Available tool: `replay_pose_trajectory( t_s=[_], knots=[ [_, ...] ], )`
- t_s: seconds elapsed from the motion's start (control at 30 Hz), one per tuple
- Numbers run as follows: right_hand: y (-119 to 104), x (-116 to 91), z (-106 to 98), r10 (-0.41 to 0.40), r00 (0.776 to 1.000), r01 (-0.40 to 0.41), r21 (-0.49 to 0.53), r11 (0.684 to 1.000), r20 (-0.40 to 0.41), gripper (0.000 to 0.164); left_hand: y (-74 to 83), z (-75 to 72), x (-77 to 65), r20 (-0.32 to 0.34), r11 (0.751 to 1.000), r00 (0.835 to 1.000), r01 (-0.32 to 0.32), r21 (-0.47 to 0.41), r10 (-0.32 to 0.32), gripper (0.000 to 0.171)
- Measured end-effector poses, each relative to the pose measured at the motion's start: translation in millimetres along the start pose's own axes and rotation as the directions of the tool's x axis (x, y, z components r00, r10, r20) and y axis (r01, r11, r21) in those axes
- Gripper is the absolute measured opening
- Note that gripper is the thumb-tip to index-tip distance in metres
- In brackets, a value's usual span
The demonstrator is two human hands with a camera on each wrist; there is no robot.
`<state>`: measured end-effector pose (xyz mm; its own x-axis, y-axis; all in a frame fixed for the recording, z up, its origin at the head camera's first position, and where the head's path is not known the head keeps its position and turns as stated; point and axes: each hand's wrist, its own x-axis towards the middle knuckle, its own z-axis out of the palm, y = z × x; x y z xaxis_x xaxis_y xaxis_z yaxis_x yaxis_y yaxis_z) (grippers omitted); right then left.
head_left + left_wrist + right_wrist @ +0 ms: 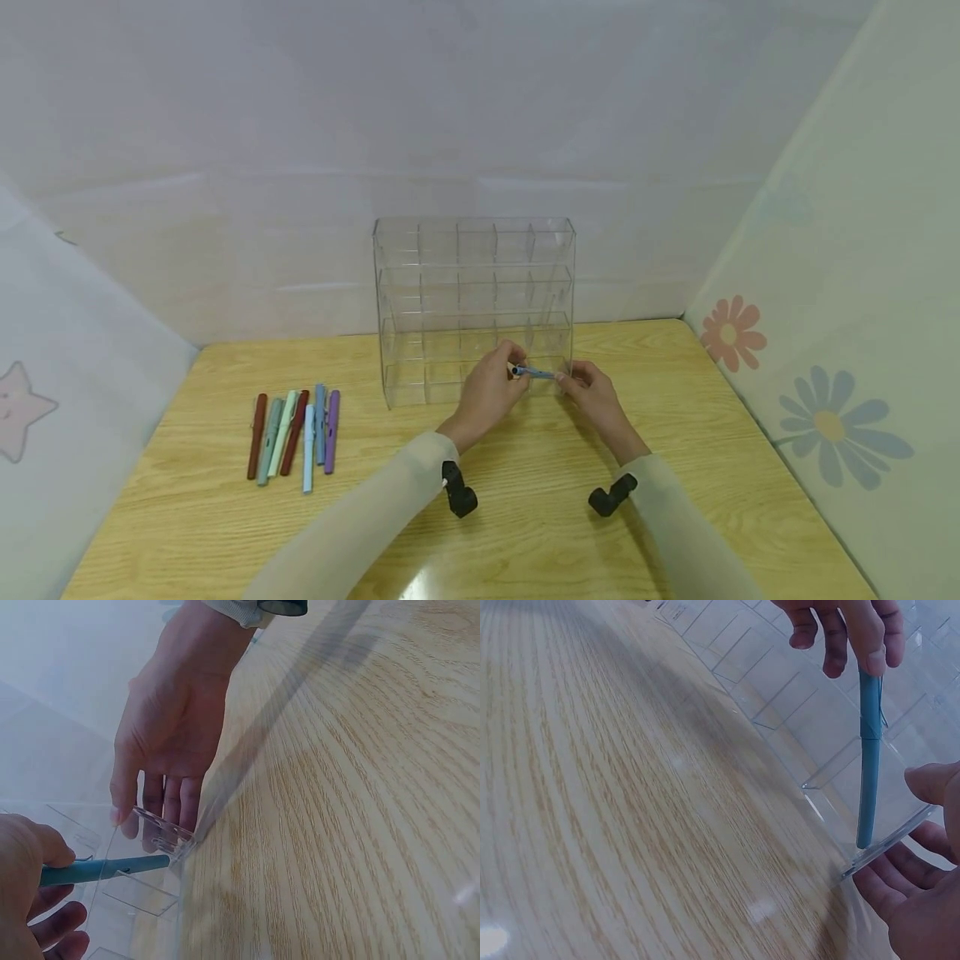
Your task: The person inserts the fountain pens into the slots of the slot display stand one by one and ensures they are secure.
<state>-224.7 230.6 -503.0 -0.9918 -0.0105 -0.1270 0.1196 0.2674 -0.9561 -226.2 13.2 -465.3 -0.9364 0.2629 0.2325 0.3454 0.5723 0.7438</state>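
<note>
My left hand (491,387) pinches a teal-blue pen (870,765) by its capped end, between thumb and fingers. The pen's other end reaches into the bottom row of a clear acrylic rack (477,298), at the compartment on the far right. In the right wrist view, that tip is close to the rack's side wall. My right hand (596,404) holds the rack's lower right side, thumb at the front edge and fingers behind the clear side panel (161,825).
Several pens lie side by side on the wooden table at the left, among them a dark red pen (257,436), a light blue pen (308,450) and a purple pen (332,432). The rack stands upright near the back, before a pale cloth wall (300,250).
</note>
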Motion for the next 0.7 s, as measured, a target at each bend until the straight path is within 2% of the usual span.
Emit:
replay_pose_trajectory(
  t_s=[0.3, 0.7],
  knots=[
    [-3.8, -1.1, -0.7, 0.013, 1.000, -0.013, 0.003, 1.000, -0.003, 0.058, 1.8, -9.3, -7.3, -0.014, 1.000, 1.000, 0.023, 0.005, -0.022, 0.027],
    [1.2, 0.4, 0.2, 0.011, 0.999, -0.011, 0.000, 1.000, -0.031, 0.055, -0.4, -21.7, -20.3, -0.035, 0.998, 0.999, 0.028, -0.049, -0.029, 0.029]
  ],
)
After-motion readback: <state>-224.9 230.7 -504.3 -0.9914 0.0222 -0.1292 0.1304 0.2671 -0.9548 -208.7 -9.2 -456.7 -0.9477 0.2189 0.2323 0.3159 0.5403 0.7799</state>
